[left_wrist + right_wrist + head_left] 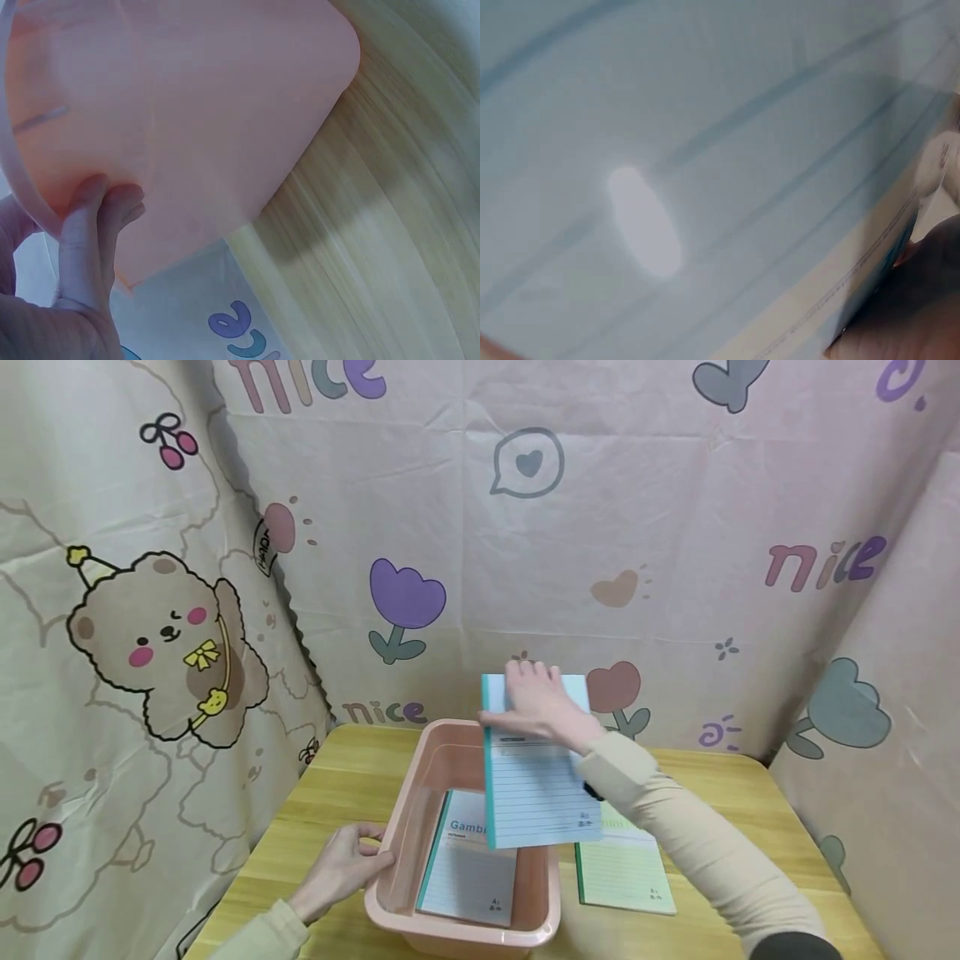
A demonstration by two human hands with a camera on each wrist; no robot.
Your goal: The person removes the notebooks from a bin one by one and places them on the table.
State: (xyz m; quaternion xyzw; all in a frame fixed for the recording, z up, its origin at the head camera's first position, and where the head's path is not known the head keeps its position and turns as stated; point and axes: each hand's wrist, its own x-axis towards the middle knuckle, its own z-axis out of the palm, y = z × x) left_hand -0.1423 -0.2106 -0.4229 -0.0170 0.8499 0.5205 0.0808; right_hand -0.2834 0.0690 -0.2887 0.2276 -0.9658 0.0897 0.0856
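Note:
My right hand (542, 703) holds a light-blue lined notebook (536, 802) upright above the right side of a pink plastic bin (463, 935). Its thumb is at the notebook's teal spine and its fingers lie near the top edge. The notebook's lined cover (705, 180) fills most of the right wrist view. At the bin's left side, my left hand (341, 870) pinches the rim; the left wrist view shows fingers (82, 247) against the bin's wall (217, 112). Inside the bin lies another notebook (468, 885), its cover reading "Gambi", partly hidden by the held one.
A green notebook (626, 872) lies on the wooden table (352, 768) right of the bin, partly covered by the right arm and the held notebook. A printed cloth (510, 577) hangs behind the table and along both sides.

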